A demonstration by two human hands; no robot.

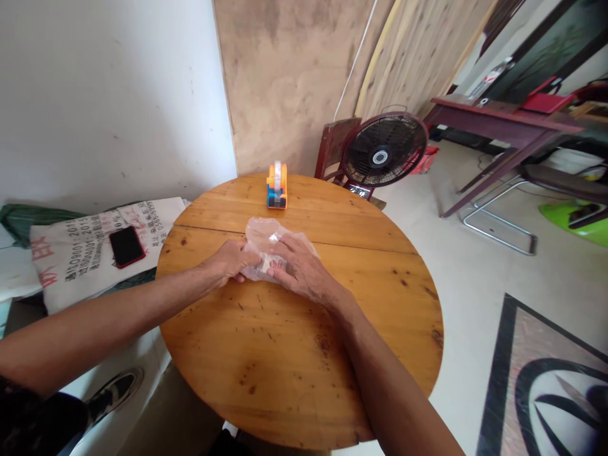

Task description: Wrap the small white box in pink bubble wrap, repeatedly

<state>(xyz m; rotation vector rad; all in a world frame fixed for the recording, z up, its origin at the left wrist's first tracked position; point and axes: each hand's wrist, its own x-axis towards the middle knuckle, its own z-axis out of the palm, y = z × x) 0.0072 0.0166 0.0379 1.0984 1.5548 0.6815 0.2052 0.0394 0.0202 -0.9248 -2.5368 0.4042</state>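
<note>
A crumpled clear plastic bag (260,232) lies near the middle of the round wooden table. My left hand (232,259) grips the bag's left edge, thumb on top and fingers curled beneath. Across the right part of the bag rests my right hand (301,269), palm down with its fingers stretched and apart. Between the two hands a small whitish piece with red marks (272,263) shows at the bag; what it is I cannot make out. Behind the bag stands an orange and blue tape dispenser (277,187) with a roll of clear tape, touched by neither hand.
The round table (304,367) fills the middle. On its left, a black phone (126,246) lies on a printed white sack (95,275). Beyond the table's far right edge stands a dark fan (380,155). Farther right are a dark red table (498,120) and a metal-legged chair (498,225).
</note>
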